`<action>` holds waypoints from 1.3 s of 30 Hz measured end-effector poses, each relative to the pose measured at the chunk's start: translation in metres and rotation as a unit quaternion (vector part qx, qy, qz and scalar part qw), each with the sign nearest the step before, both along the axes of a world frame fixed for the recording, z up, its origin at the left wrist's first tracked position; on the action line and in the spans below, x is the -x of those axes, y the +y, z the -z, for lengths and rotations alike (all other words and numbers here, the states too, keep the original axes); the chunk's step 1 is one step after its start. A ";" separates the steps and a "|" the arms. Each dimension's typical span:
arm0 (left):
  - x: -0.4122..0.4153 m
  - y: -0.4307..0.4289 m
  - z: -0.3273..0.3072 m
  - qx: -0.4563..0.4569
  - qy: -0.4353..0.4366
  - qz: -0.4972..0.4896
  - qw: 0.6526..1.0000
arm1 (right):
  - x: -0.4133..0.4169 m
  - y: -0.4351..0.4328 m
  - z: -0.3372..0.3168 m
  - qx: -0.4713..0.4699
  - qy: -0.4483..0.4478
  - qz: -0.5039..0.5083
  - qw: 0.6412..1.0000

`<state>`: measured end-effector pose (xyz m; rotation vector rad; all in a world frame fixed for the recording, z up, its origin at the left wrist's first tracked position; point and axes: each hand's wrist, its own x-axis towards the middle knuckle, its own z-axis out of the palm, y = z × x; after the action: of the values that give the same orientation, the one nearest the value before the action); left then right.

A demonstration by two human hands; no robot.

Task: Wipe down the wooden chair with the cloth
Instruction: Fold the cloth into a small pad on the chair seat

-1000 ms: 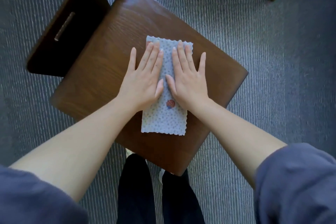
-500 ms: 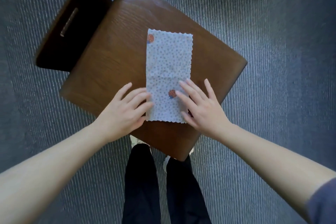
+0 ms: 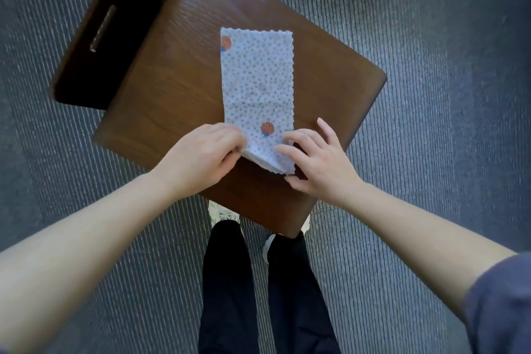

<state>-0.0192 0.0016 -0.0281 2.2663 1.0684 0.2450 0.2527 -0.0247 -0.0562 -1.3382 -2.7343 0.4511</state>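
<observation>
1 folded, dotted cloth (image 3: 257, 86) is lying lengthwise on the seat of the wooden chair (image 3: 172, 72), with its far end flat and its near end rising off the wood. Both near corners are being held. The left hand (image 3: 201, 158) is pinching the left corner with curled fingers (image 3: 230, 135). The right hand (image 3: 316, 164) is nipping the right corner between thumb below and forefinger above, its other fingers spreading loose.

The lifted edge is showing several layers. A pinch catching only the top layer could be letting the stack fan open as it rises, leaving a floppy, uneven pad for wiping. The right-hand grip is looking the lighter of the 2, and a slip there would be dropping that corner and dragging the cloth askew.

The near end is sitting close to the seat's front edge, so a careless pull toward the body could be sending the cloth down onto the carpet (image 3: 431, 152) by the person's shoes (image 3: 221, 210). The backrest (image 3: 115, 8) is standing well apart from the cloth and is probably waiting for its wipe.
</observation>
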 end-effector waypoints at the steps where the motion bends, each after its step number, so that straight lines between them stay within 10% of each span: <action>1: 0.001 -0.002 -0.005 0.034 -0.009 -0.041 0.999 | 0.003 -0.001 -0.002 -0.006 0.029 0.014 0.999; 9: 0.001 0.004 -0.035 0.181 -0.067 -0.210 0.958 | 0.020 0.012 -0.044 0.246 0.280 0.247 0.895; 17: -0.008 0.043 -0.019 0.297 -0.124 -0.404 0.856 | 0.047 0.071 -0.036 0.330 0.320 0.397 0.794; 26: -0.017 0.084 -0.002 0.295 -0.126 -0.497 0.806 | 0.072 0.115 -0.028 0.307 0.224 0.472 0.795; 39: -0.024 0.100 0.008 0.223 -0.011 -0.504 0.835 | 0.084 0.120 -0.022 0.270 0.164 0.503 0.804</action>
<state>0.0052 0.1019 -0.0363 1.1155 1.9832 0.3829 0.1684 0.0949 -0.0339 -2.2711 -1.3119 1.2023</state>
